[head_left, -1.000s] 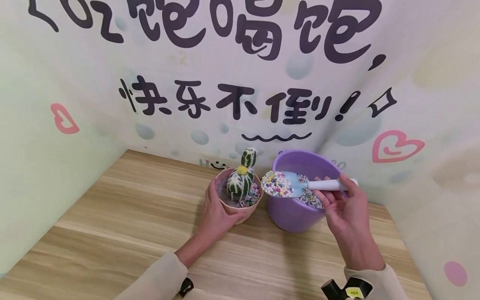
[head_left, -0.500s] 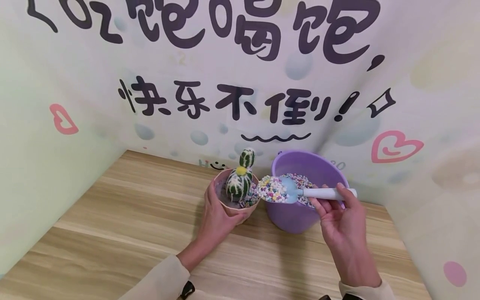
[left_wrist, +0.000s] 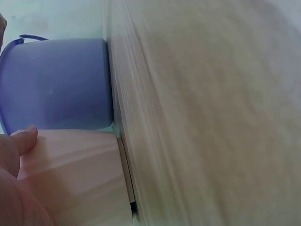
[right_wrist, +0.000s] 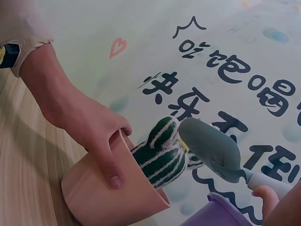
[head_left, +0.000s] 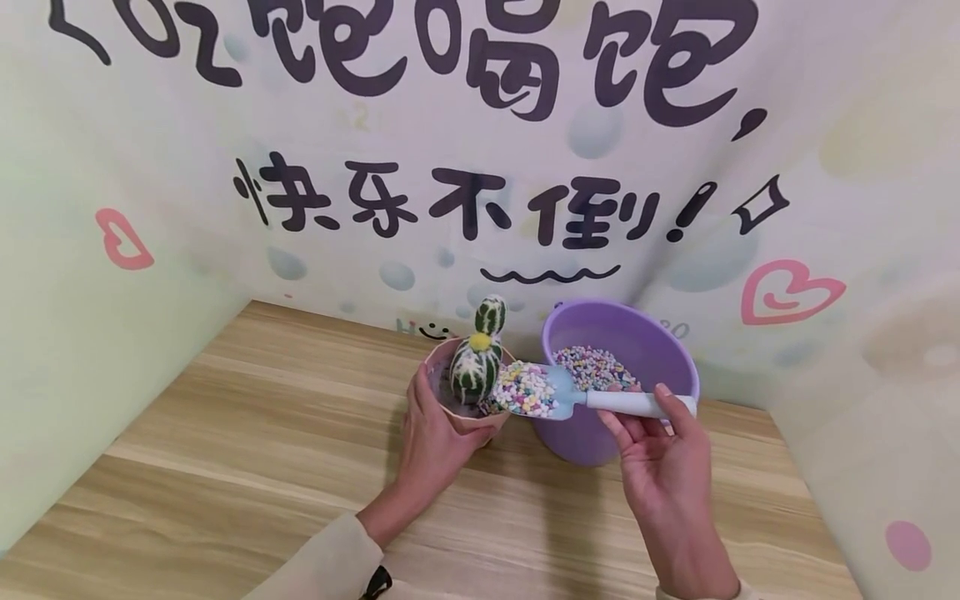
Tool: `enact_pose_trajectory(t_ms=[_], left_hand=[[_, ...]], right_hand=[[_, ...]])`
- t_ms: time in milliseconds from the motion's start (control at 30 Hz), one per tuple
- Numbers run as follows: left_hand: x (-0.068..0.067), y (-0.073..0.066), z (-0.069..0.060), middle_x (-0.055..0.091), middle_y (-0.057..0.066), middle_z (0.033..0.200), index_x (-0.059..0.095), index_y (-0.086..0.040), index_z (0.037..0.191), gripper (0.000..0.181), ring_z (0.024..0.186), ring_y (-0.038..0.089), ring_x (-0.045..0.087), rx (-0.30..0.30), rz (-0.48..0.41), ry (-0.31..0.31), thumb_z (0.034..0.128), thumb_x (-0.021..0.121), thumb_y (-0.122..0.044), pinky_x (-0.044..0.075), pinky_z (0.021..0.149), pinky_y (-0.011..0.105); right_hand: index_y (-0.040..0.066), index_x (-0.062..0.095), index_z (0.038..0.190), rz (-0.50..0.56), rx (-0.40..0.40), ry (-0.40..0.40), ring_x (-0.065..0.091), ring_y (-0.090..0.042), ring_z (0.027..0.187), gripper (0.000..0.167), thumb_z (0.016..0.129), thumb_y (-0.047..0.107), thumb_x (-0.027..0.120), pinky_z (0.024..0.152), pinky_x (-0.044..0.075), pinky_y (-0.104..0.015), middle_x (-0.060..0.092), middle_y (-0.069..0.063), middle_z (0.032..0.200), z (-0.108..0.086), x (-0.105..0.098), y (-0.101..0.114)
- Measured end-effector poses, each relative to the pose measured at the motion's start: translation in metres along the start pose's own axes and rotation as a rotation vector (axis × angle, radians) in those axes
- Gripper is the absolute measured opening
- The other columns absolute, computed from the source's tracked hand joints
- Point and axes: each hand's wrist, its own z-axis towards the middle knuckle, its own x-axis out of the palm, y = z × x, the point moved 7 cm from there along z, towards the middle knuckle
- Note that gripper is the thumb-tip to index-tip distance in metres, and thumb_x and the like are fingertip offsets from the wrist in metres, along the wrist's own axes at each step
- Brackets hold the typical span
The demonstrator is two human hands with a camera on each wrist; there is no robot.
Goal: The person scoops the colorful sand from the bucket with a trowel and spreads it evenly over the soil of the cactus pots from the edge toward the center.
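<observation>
My left hand (head_left: 438, 437) grips a pink flower pot (right_wrist: 94, 188) by its side, thumb in front. In the pot stands a green cactus (head_left: 476, 371) with white stripes and a yellow flower, with grey soil around it. My right hand (head_left: 663, 467) holds the white handle (head_left: 626, 403) of a small blue trowel (head_left: 566, 390). Colourful pebbles (head_left: 525, 388) fill the trowel's scoop, whose tip is over the pot's right rim beside the cactus. From the right wrist view only the underside of the scoop shows. The left wrist view shows the thumb lying on the pot wall.
A purple bucket (head_left: 581, 442) stands right of the pot, partly filled with more pebbles (head_left: 596, 367). Both stand on a wood-grain table (head_left: 247, 433). Behind them hangs a printed cloth backdrop (head_left: 360, 283) with large writing.
The right hand has carried the loaded trowel left and down, from over the bucket to the pot's rim. The left hand keeps its grip on the pot.
</observation>
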Motion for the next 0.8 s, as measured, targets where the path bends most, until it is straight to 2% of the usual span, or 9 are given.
enact_pose_trajectory(t_ms=[200,300,467,800], left_hand=[[-0.001,0.005,0.002,0.024,0.013,0.155,0.009,-0.018,0.155,0.132,0.133,0.038,0.038,-0.053,-0.014,0.053,0.0560,0.093,-0.043,0.038,0.104,0.056],[-0.002,0.005,0.005,0.024,0.013,0.155,0.009,-0.019,0.154,0.133,0.132,0.039,0.039,-0.036,-0.025,0.065,0.0549,0.094,-0.042,0.039,0.103,0.056],[-0.002,0.005,0.007,0.029,0.015,0.153,0.011,-0.017,0.153,0.131,0.130,0.038,0.043,-0.008,-0.038,0.061,0.0541,0.094,-0.040,0.041,0.101,0.054],[-0.003,0.001,0.005,0.029,0.016,0.152,0.012,-0.015,0.153,0.132,0.128,0.037,0.044,-0.028,-0.007,0.039,0.0541,0.095,-0.040,0.041,0.100,0.052]], right_hand=[[0.024,0.037,0.130,0.003,-0.033,0.035,0.068,-0.031,0.101,0.045,0.095,0.008,0.060,0.088,0.050,-0.051,0.066,-0.013,0.099,-0.003,0.000,-0.005],[0.021,0.037,0.129,-0.006,-0.047,0.035,0.069,-0.030,0.097,0.043,0.095,0.008,0.061,0.086,0.051,-0.050,0.067,-0.013,0.093,-0.004,0.001,-0.008],[0.016,0.038,0.125,-0.021,-0.056,0.038,0.070,-0.030,0.092,0.039,0.094,0.009,0.062,0.084,0.053,-0.048,0.068,-0.014,0.091,-0.005,0.001,-0.011],[0.010,0.045,0.121,-0.046,-0.107,0.024,0.071,-0.031,0.091,0.034,0.093,0.006,0.064,0.083,0.053,-0.048,0.070,-0.015,0.089,-0.006,0.002,-0.013]])
